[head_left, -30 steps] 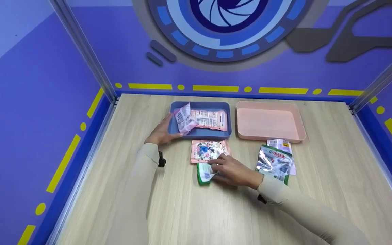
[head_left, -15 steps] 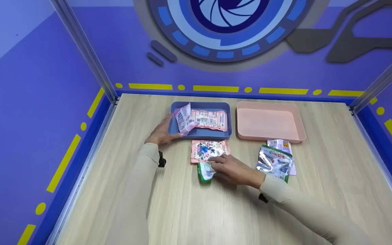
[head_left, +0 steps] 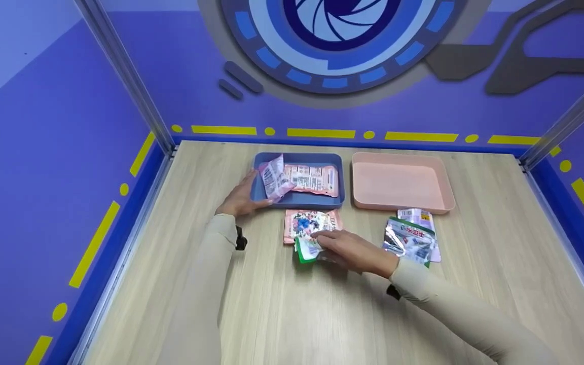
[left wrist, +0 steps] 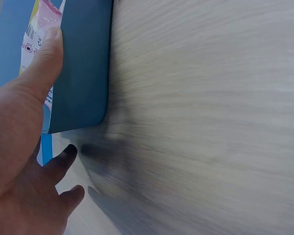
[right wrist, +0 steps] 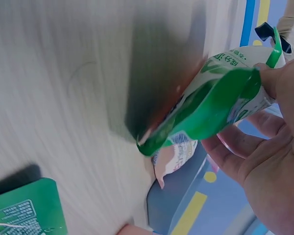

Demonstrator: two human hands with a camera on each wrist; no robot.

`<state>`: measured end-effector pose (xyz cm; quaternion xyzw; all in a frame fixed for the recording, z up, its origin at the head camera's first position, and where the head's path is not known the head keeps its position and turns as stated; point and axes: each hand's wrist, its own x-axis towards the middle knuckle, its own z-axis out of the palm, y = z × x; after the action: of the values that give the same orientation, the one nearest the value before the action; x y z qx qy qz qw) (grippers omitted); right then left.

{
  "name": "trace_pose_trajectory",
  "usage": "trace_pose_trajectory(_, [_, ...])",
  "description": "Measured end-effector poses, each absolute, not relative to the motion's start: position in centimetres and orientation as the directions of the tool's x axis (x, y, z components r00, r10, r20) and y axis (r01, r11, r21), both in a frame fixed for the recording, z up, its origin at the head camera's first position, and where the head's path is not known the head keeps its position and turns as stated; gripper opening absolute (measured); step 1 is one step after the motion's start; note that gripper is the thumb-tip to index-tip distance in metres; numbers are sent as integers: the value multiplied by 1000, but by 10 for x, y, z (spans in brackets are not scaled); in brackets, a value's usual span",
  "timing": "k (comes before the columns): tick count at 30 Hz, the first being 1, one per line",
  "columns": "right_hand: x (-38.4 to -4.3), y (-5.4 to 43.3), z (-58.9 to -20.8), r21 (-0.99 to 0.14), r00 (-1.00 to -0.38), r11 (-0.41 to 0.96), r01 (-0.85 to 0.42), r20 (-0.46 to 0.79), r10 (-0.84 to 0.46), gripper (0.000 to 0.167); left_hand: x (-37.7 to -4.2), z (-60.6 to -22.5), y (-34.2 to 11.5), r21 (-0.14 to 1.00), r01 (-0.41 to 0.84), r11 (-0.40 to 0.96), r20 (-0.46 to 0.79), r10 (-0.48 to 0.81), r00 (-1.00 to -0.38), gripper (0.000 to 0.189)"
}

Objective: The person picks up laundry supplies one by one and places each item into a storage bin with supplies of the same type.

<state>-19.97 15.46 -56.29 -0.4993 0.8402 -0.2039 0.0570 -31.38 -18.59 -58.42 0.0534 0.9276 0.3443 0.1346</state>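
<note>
My left hand point(head_left: 241, 197) rests at the left front corner of the blue tray point(head_left: 317, 205), its thumb along the front rim and other fingers spread outside. Inside the tray lie a tilted purple pouch point(head_left: 275, 181) and a pink pouch point(head_left: 315, 180). Between thumb and fingers my right hand point(head_left: 355, 249) pinches a green-and-white pouch point(right wrist: 210, 107), held above the table in the right wrist view. In the head view this pouch overlaps the lower edge of a pink patterned pouch point(head_left: 307, 223) lying in front of the blue tray.
A pink tray point(head_left: 398, 177) stands right of the blue one. In front of it, a green-and-silver pouch point(head_left: 411, 238) lies over a purple pouch point(head_left: 417, 215). Blue-purple wall panels point(head_left: 109, 116) enclose the wooden table point(head_left: 292, 319) at the back and sides.
My right hand has lifted the green-and-white pouch and moved it slightly away from me, toward the pink patterned pouch. My left hand stays where it was at the tray corner.
</note>
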Motion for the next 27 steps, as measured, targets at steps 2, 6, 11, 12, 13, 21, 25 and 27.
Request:
trace_pose_trajectory(2, [-200, 154, -561, -398, -504, 428, -812, 105, -857, 7, -313, -584, -186, 654, 5, 756, -212, 190, -959, 111])
trace_pose_trajectory(6, [-201, 153, -558, -400, -522, 443, -802, 109, -846, 5, -313, -585, -186, 657, -1, 754, -212, 184, -960, 110])
trace_pose_trajectory(11, [-201, 153, -557, -366, -520, 438, -821, 162, -839, 12, -313, -585, -186, 653, 11, 758, -208, 193, -959, 110])
trace_pose_trajectory(12, [-201, 154, -556, -359, -519, 438, -824, 170, -838, 13, -313, -585, -186, 653, 15, 758, -207, 197, -958, 110])
trace_pose_trajectory(13, [-201, 154, -556, -353, -519, 438, -827, 178, -836, 14, -313, -585, -186, 651, 16, 759, -208, 198, -958, 110])
trace_pose_trajectory(21, [-203, 154, -551, -388, -542, 451, -804, 166, -824, 8, -314, -586, -187, 654, 41, 755, -185, 213, -959, 109])
trace_pose_trajectory(25, [-204, 154, -548, -383, -546, 452, -806, 185, -817, 8, -314, -586, -188, 660, 29, 751, -191, 205, -960, 109])
trace_pose_trajectory(27, [-204, 155, -547, -379, -540, 442, -813, 206, -816, 6, -314, -587, -188, 656, 20, 755, -200, 199, -959, 109])
